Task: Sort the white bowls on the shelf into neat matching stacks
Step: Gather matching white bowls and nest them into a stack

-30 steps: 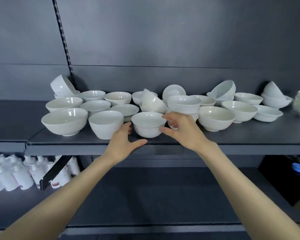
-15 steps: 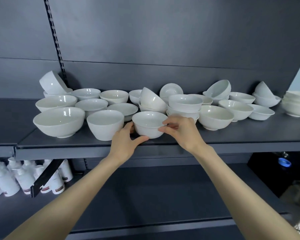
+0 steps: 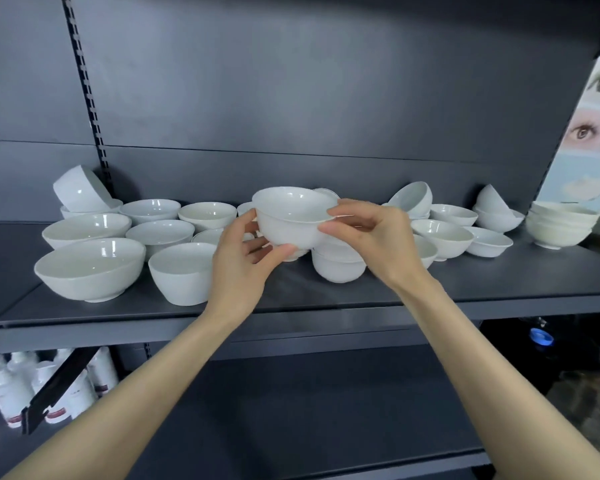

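Held bowl (image 3: 293, 220): a small white bowl, upright, raised clear of the shelf (image 3: 326, 289) in the middle of the scene, in front of the far row of bowls.

Left hand (image 3: 238, 258): grips the left wall of the held bowl, with the fingers curled against the side and the thumb under the lower part near the foot.

Right hand (image 3: 378, 240): pinches the right rim of the held bowl between thumb and fingertips.

Shelf contents:
- Large bowl (image 3: 90, 268), near left, upright.
- Deep bowl (image 3: 182, 271), just right of the large bowl, near the left wrist.
- Short stack (image 3: 338, 268), below and just right of the held bowl, partly hidden by the right hand.
- Tilted bowl (image 3: 80, 190), far left, lying on its side on another bowl.
- Tipped bowl (image 3: 413, 197), far right of centre, leaning on its neighbours.
- End stack (image 3: 561, 225), far right, several bowls nested.

Below the shelf, at the left: white bottles (image 3: 11, 393)
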A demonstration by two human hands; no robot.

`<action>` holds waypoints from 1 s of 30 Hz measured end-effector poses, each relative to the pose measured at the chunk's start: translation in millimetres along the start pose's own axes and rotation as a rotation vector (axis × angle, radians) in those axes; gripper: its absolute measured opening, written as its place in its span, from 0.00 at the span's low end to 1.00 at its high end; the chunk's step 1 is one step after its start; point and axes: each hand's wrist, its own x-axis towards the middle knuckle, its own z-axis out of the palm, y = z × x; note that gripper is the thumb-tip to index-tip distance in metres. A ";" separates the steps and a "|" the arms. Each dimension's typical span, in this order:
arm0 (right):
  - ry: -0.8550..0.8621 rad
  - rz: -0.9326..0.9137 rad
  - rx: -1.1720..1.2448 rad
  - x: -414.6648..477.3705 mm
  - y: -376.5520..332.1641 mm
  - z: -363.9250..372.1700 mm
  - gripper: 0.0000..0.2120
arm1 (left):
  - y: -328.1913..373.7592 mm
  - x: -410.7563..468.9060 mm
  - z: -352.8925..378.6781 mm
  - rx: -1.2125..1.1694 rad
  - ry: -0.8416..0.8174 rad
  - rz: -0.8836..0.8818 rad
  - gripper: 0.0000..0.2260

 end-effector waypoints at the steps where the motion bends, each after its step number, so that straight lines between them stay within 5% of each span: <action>1: 0.009 0.000 0.016 4.6 -2.0 -6.7 0.07 | 3.2 4.7 5.9 -0.019 -0.003 0.012 0.24; 7: 0.041 -0.010 0.014 36.4 1.3 -52.4 0.09 | 2.7 34.5 46.8 -0.040 -0.054 0.051 0.23; 15: -0.059 0.056 0.011 67.8 52.4 -84.6 0.10 | -21.0 49.7 87.1 0.217 -0.058 0.004 0.21; 30: -0.270 0.102 0.113 92.5 110.0 -89.0 0.08 | -43.5 36.2 109.1 0.534 0.116 -0.022 0.29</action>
